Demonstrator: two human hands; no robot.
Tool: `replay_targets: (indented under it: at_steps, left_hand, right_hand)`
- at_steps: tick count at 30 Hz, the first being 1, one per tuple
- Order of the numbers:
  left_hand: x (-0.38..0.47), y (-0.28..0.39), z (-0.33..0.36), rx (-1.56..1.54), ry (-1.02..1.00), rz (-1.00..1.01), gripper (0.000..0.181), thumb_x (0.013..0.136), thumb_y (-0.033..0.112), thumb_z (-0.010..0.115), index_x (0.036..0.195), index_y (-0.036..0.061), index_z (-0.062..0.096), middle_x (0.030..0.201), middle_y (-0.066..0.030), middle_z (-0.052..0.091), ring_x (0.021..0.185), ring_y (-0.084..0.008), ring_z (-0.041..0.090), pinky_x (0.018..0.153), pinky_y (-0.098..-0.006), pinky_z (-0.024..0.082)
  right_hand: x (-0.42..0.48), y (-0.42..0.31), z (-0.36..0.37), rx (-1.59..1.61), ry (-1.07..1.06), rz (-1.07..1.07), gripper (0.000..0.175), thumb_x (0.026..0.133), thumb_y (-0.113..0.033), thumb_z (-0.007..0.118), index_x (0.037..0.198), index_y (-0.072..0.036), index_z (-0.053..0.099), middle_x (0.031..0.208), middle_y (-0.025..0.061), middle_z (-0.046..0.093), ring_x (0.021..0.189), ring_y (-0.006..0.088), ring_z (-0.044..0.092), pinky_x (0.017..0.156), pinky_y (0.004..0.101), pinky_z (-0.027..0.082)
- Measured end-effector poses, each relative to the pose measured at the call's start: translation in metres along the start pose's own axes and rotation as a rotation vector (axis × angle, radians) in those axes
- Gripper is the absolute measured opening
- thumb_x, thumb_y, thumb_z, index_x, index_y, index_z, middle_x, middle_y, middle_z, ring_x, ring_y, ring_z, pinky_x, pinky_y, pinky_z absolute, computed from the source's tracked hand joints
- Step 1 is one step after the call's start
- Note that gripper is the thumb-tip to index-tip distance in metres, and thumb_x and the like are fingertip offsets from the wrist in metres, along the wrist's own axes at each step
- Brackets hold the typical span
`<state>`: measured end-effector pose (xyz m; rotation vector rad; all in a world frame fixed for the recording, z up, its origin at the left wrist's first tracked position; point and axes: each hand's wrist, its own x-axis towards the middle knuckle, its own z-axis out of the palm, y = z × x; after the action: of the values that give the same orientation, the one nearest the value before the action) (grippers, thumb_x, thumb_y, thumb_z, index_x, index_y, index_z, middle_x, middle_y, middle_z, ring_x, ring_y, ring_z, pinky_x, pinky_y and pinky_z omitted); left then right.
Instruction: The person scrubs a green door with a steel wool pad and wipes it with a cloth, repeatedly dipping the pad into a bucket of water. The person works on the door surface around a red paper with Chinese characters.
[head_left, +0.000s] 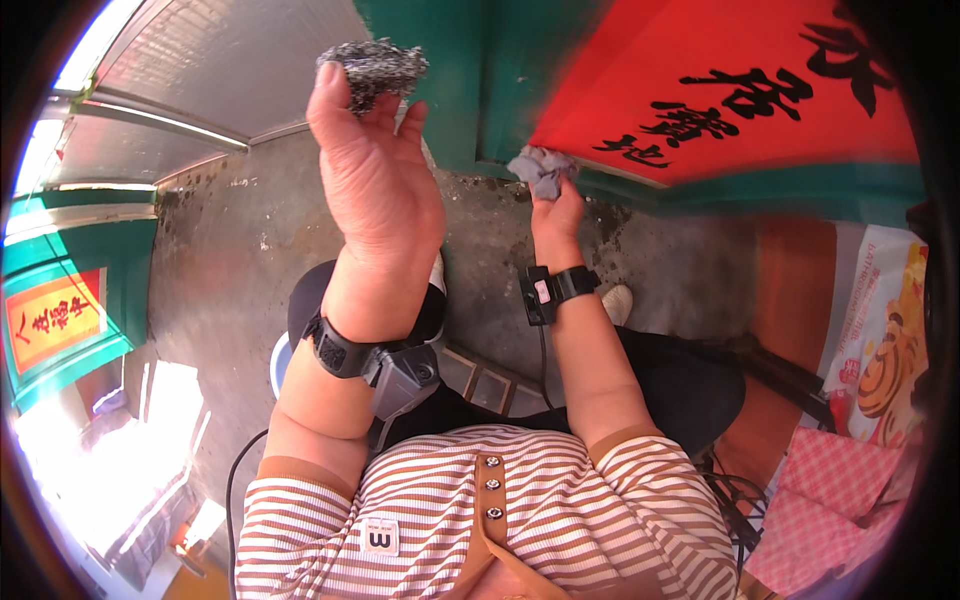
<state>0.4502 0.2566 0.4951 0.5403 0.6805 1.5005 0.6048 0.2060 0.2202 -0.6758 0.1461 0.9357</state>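
Observation:
My left hand (379, 165) is raised at the upper left, its thumb and fingers around a steel wool scourer (375, 71). The scourer is held up in front of a green door frame (427, 90). Farther right, my right hand (556, 202) grips a crumpled grey cloth (544, 169). That cloth is at the lower edge of a green door panel (750, 191), close to the bottom corner of a red paper banner (720, 97) with black brushed characters. Whether the cloth touches the panel I cannot tell.
Below lies a stained concrete floor (217, 247). A light blue basin rim (277, 364) shows beside my leg, and a wooden-slatted frame (487, 382) is under me. A tissue pack (877, 330) and pink checked cloth (832, 510) are at the right. A cable (232, 480) runs at the left.

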Motion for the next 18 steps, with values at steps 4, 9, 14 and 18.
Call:
replay_targets:
  at_steps: [4,9,14,18]
  left_hand:
    - [0.002,0.004,0.001,-0.023,0.037,-0.013,0.035,0.085,0.042,0.062,0.106,0.0141,0.056,0.102,0.0037,0.057,0.095,-0.0120,0.049,0.087,-0.0321,0.037]
    - [0.005,0.008,0.003,-0.045,0.081,-0.029,0.033,0.086,0.040,0.061,0.105,0.0134,0.057,0.101,0.0033,0.058,0.096,-0.0116,0.050,0.086,-0.0324,0.036]
    - [0.008,0.011,0.004,-0.084,0.102,0.000,0.033,0.087,0.040,0.061,0.105,0.0128,0.057,0.102,0.0027,0.057,0.097,-0.0119,0.050,0.085,-0.0332,0.036]
    - [0.009,0.015,0.004,-0.081,0.093,0.019,0.033,0.086,0.041,0.060,0.105,0.0130,0.057,0.101,0.0028,0.056,0.096,-0.0116,0.049,0.085,-0.0322,0.036]
  right_hand:
    - [0.006,0.022,-0.002,-0.254,0.315,0.372,0.026,0.088,0.002,0.051,0.113,-0.003,0.055,0.112,0.0106,0.060,0.104,0.0245,0.060,0.084,0.0460,0.052]
    - [0.019,0.025,0.046,-0.248,0.109,0.338,0.018,0.092,0.000,0.049,0.109,0.001,0.056,0.110,0.0113,0.060,0.101,0.0250,0.060,0.087,0.0461,0.051]
    - [-0.047,-0.018,0.116,-0.366,-0.029,0.018,0.017,0.090,-0.004,0.055,0.106,0.002,0.059,0.104,0.0073,0.062,0.094,0.0187,0.062,0.079,0.0369,0.052]
    - [-0.085,-0.060,0.187,-0.478,-0.268,-0.189,0.016,0.089,-0.010,0.060,0.100,0.001,0.062,0.094,0.0031,0.063,0.081,0.0113,0.060,0.068,0.0270,0.050]
